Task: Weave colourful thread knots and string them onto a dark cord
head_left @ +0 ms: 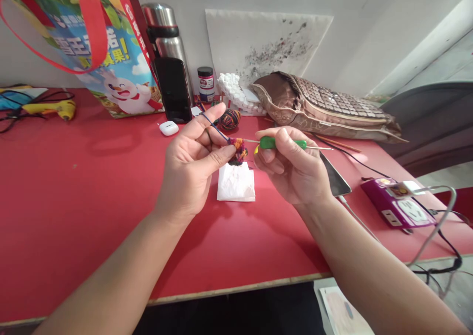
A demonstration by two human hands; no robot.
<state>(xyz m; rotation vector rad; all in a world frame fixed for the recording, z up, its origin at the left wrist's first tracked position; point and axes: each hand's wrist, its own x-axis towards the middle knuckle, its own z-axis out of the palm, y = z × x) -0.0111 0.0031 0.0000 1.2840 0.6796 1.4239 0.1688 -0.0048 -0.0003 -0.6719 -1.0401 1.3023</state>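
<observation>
My left hand (197, 160) pinches a small multicoloured crochet piece (239, 148) between thumb and fingers. Dark blue yarn (214, 125) runs from the piece up over the raised index finger. In my right hand (293, 165) is a crochet hook (268, 142) with a green handle, held from above like a pencil. Its thin metal tip points left and meets the edge of the piece; whether it sits inside a stitch is too small to tell. Behind the left fingers lies a ball of multicoloured yarn (229, 119). Below the piece lies a folded white tissue (236, 184).
On the red table (92, 217) stand a colourful bag (121, 69), a steel flask (170, 44) and a black phone (173, 88). A white earbud case (169, 128) lies left of my hands. At right are a brown bag (332, 103), a purple power strip (397, 207) and cables.
</observation>
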